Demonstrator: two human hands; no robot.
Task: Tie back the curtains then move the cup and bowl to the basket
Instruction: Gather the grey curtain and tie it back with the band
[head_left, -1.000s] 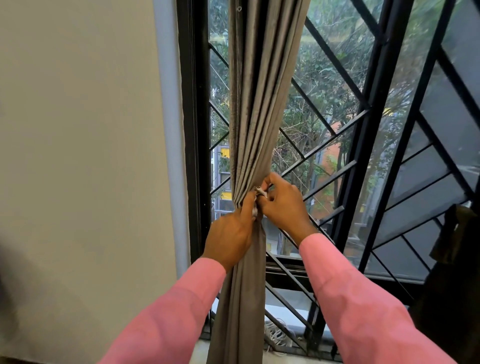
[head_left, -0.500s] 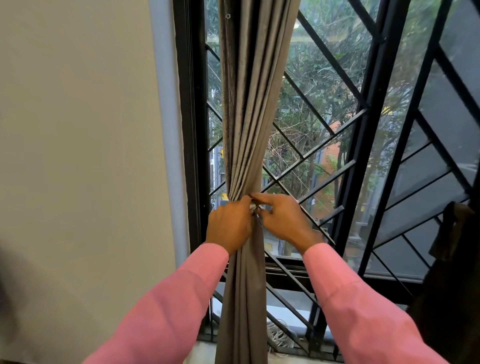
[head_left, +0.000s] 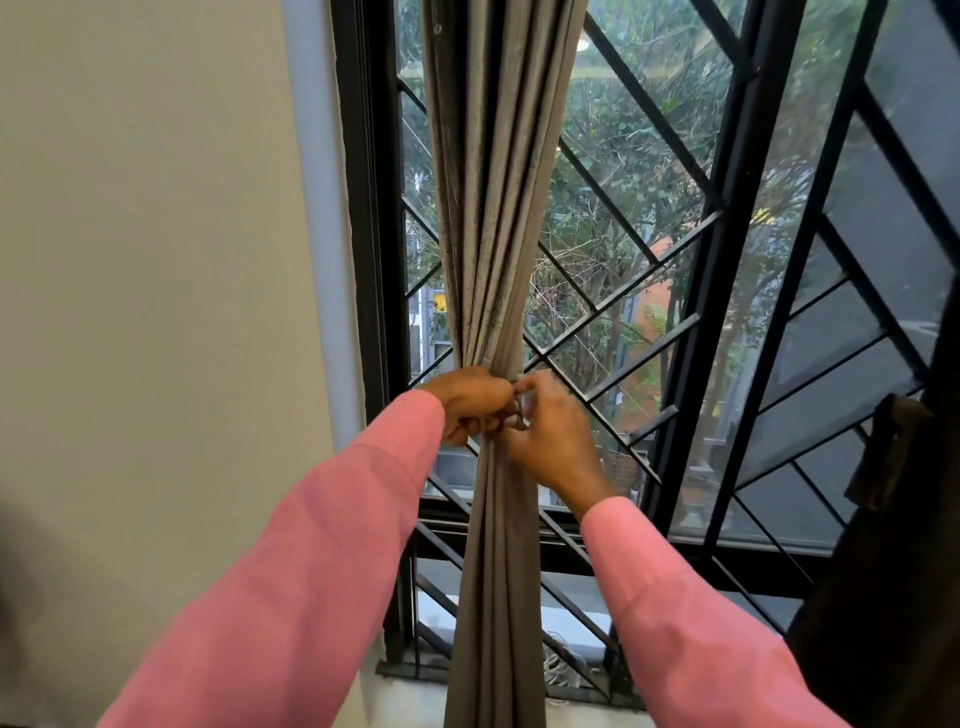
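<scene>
The grey curtain (head_left: 493, 260) hangs gathered into one bunch in front of the barred window (head_left: 675, 291). At its pinched waist the left hand (head_left: 470, 402) is curled tight round the folds, and the right hand (head_left: 550, 436) pinches a small tie (head_left: 519, 408) against them. The cloth looks soft and light, likely to slip loose; that narrow waist seems the place to hold it.

Plain cream wall (head_left: 156, 260) at left. Black window frame (head_left: 369, 260) beside it, with black diagonal grille (head_left: 639, 119) across glass. Trees (head_left: 623, 218) and orange building (head_left: 657, 306) outside. Dark cloth (head_left: 893, 545) at right edge.
</scene>
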